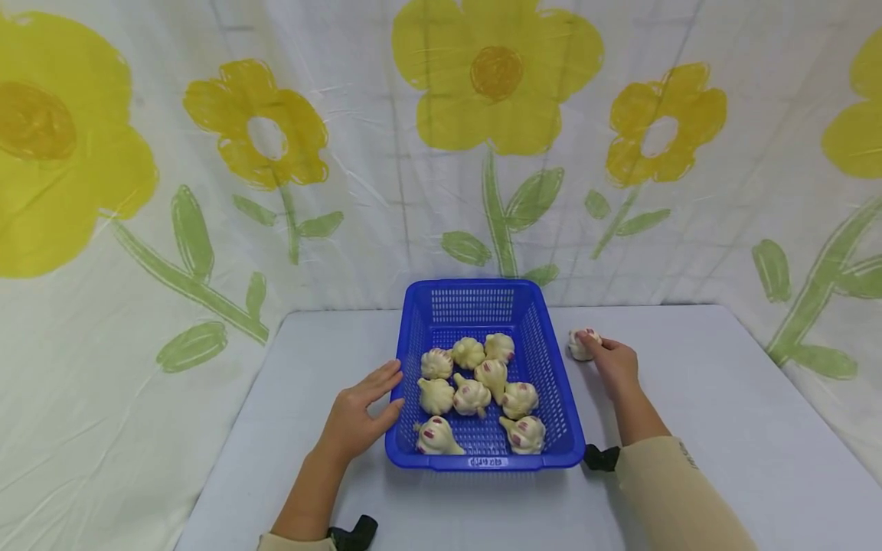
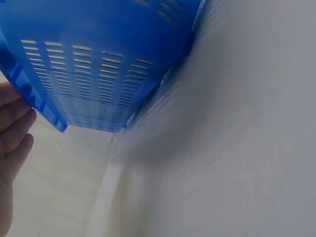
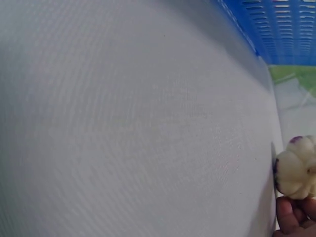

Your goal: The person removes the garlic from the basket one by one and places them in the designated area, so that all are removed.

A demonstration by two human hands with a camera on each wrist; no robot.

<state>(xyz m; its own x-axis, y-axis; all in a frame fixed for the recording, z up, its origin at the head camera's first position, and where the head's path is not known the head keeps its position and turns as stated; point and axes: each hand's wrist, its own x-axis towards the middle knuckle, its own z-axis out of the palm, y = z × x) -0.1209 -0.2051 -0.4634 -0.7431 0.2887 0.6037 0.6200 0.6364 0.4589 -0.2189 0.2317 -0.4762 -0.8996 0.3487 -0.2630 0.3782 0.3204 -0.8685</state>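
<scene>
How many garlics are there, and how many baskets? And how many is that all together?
Garlics: 10 (9 in the basket, 1 pinched by the right hand)
Baskets: 1
Total: 11

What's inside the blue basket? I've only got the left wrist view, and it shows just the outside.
Observer: Nine garlic bulbs lie in the basket, by the head view.
Operator: Any outside it?
Observer: Yes, one more bulb, beyond the right rim, pinched by the right hand.
Operator: Any marks on that one?
Observer: Purple patches on its pale skin; the right wrist view shows them.
</scene>
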